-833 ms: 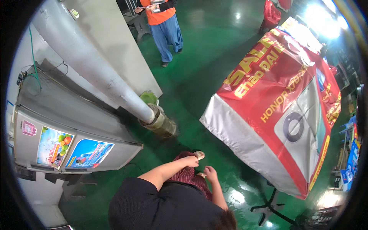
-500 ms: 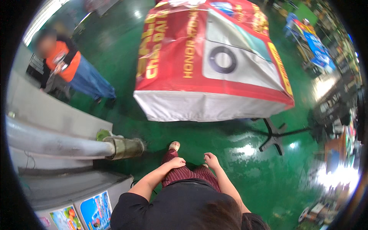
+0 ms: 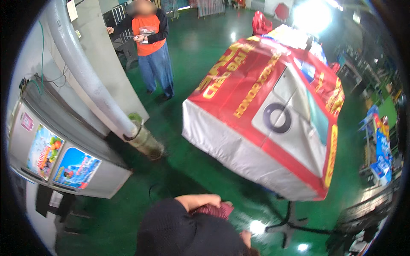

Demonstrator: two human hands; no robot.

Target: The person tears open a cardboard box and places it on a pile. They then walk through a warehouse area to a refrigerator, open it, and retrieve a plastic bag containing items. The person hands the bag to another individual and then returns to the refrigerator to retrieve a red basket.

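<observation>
My left hand [image 3: 215, 200] hangs by the thigh of my dark red striped trousers [image 3: 215, 210]; its fingers are too small and blurred to read. Lower and to the right, my right hand [image 3: 246, 237] shows only in part beside my black top [image 3: 196, 232], its fingers unclear. No object can be made out in either hand. Ahead to the right stands a table covered by a red and white printed banner [image 3: 239, 145], apart from both hands. Its black cross-shaped foot [image 3: 288, 224] rests on the green floor.
At the far left a person in an orange shirt [image 3: 149, 40] stands by a grey wall panel [image 3: 102, 51]. A thick grey pipe [image 3: 87, 79] runs down to a round base [image 3: 145, 143]. A grey fridge [image 3: 109, 179] stands at left; red chairs [image 3: 260, 24] and loaded racks [image 3: 378, 145] lie beyond.
My view has turned left and lifted. The banner-covered table now sits further right and slanted, while the fridge and the other person show more fully. My hands appear lower in the picture.
</observation>
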